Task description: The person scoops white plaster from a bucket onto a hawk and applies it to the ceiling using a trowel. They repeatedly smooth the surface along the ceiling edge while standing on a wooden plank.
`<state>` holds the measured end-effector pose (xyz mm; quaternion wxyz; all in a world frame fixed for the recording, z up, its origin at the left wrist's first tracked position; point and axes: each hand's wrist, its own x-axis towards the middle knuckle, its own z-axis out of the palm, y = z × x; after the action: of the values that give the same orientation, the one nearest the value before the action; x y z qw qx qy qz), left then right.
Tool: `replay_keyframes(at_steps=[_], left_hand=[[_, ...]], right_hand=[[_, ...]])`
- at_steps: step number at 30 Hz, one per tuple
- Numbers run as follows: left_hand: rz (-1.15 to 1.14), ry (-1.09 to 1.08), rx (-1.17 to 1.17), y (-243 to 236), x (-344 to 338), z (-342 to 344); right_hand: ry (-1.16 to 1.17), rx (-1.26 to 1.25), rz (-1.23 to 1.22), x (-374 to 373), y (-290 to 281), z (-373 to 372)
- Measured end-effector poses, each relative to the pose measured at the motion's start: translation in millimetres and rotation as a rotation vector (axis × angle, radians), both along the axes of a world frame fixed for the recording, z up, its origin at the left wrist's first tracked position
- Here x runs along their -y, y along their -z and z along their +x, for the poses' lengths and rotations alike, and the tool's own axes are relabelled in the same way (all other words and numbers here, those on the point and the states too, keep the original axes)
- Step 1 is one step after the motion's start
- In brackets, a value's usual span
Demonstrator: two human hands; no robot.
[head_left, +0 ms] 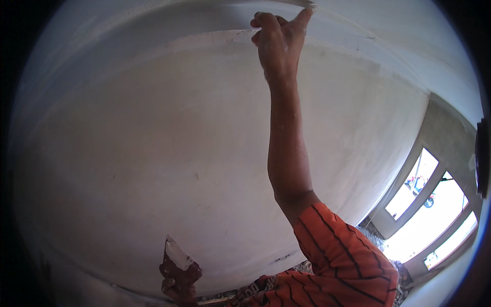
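My right hand (279, 43) is raised to the pale moulded band (194, 20) where the wall meets the ceiling, its fingers bent and one reaching the upper edge; whatever it may hold there is too hidden to name. Low in view, my left hand (176, 289) grips a scraper (178, 256) smeared with pale putty and dark brownish patches. A broad plastered wall (153, 143) lies behind both hands.
At the right stands a grey wall (450, 133) with bright openings (419, 215), a red motorbike (419, 187) visible outside. Rubble (404, 281) lies along the floor at lower right.
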<state>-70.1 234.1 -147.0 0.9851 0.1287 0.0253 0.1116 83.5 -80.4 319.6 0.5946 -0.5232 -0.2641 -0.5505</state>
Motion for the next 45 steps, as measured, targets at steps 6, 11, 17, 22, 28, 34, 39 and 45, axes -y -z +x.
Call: replay_keyframes(at_steps=[6,11,17,22,28,34,39,45], left_hand=[[0.052,-0.143,-0.093,-38.5,30.5,-7.4],[0.171,-0.139,-0.087,-64.4,41.7,-9.6],[0.02,-0.022,-0.147,-62.2,33.8,0.2],[-0.027,0.037,-0.123,-50.4,20.3,0.9],[-0.003,-0.036,-0.156,-56.5,28.8,0.1],[-0.072,-0.02,-0.094,-13.4,10.3,0.2],[-0.006,0.035,0.043,61.3,-19.0,16.7],[-0.003,-0.202,-0.257,38.3,-18.9,11.4]], right_hand=[[1.047,-0.284,-0.315,34.5,-4.6,0.8],[1.307,-0.47,-0.657,39.3,23.1,-20.8],[0.977,-0.08,-0.411,162.5,39.0,0.1],[0.249,-0.091,0.002,196.1,11.0,16.6],[-0.066,0.129,-0.135,104.0,10.9,33.4],[0.039,0.042,-0.235,-37.9,18.7,14.9],[0.305,-0.028,-0.349,-44.0,13.3,8.7],[0.96,-0.132,-0.623,3.7,42.4,3.6]])
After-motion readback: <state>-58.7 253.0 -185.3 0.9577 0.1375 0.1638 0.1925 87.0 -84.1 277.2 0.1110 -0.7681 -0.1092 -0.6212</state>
